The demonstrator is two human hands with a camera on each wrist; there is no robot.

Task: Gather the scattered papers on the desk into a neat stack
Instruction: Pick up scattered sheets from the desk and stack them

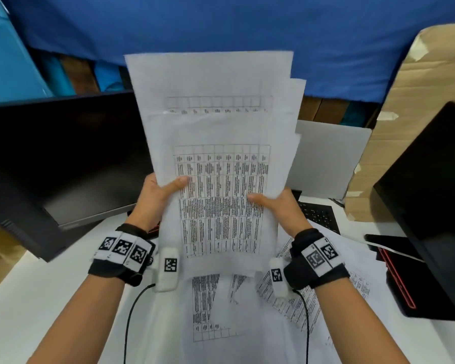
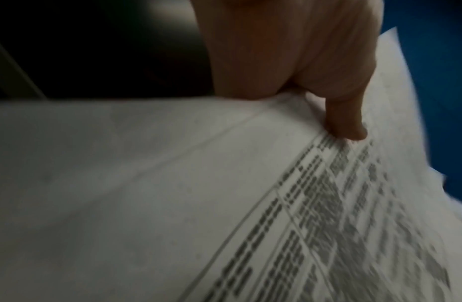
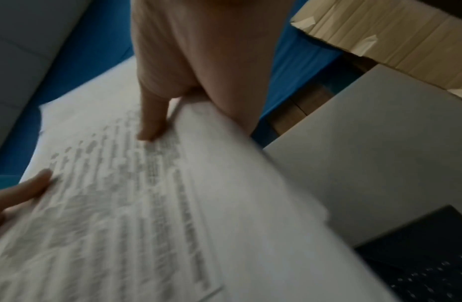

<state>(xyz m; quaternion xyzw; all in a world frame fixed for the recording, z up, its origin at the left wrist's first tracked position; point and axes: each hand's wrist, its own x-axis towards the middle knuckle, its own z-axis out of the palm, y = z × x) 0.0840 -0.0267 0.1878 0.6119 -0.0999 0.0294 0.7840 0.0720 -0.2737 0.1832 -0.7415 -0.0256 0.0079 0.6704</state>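
Both hands hold a bundle of printed papers (image 1: 216,153) up in the air above the white desk (image 1: 24,298), the sheets fanned unevenly so their top edges step apart. The left hand (image 1: 155,198) grasps the bundle's left edge, thumb pressed on the printed table on the front. The right hand (image 1: 279,206) grasps the right edge the same way, thumb on the front sheet. Below the bundle, more loose sheets (image 1: 313,292) lie scattered on the desk. A black keyboard (image 1: 318,215) sits beyond those sheets, a dark monitor (image 1: 63,158) stands left of the bundle, and cardboard (image 1: 405,127) leans to its right.
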